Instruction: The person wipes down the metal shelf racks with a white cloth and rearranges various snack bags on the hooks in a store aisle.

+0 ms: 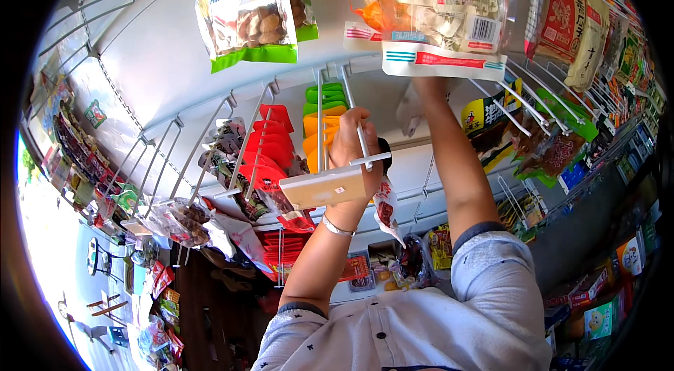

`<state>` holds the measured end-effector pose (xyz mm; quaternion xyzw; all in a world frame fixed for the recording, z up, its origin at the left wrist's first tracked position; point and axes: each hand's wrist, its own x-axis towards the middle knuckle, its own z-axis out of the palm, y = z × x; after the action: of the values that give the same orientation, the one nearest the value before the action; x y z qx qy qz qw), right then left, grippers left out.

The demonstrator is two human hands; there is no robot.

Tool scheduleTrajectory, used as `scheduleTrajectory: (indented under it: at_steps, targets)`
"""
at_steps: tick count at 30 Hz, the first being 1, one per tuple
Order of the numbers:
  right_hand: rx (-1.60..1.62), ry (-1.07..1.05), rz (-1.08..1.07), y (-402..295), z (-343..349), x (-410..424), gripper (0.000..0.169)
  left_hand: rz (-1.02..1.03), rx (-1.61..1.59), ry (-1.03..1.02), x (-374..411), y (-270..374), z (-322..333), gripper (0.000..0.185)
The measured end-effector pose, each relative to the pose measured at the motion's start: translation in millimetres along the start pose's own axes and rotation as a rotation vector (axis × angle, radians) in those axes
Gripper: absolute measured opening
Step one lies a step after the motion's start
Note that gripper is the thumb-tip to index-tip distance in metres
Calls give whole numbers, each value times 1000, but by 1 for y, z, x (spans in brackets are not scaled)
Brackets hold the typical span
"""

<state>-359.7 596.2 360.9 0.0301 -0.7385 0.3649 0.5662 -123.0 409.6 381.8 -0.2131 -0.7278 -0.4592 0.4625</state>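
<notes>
My left hand (353,142) is raised among the metal display hooks, its fingers around a white hook prong (363,142) or just behind it; which cannot be told. Beside it hang orange-topped packets (316,134) and green-topped packets (324,94). A beige price tag holder (324,191) on the hook front covers part of the wrist. My right hand (429,88) reaches up behind clear snack bags (447,18), which hide its fingers, so its grip does not show. A small red and white packet (387,208) hangs below a dark band at my left hand.
Red-topped packets (271,144) hang on hooks to the left. Green and white snack bags (247,7) hang above. Long bare hooks (518,108) jut out at the right, near a black and yellow packet (487,113). Packaged goods line lower shelves.
</notes>
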Motion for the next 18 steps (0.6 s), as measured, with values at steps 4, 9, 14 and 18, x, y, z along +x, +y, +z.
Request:
scheduleTrajectory:
  at_steps: [4, 9, 14, 18]
  targets:
    - [5, 164, 12, -23, -37, 25, 40, 12, 10, 12, -1, -2, -3, 14]
    - [548, 202, 43, -12, -4, 26, 28, 37, -65, 2, 4, 6, 5, 14]
    - [96, -319, -321, -112, 16, -48, 30, 50, -39, 64, -2, -8, 5, 14]
    - [-35, -228, -478, -101, 11, -45, 32, 14, -21, -2, -2, 0, 1, 14]
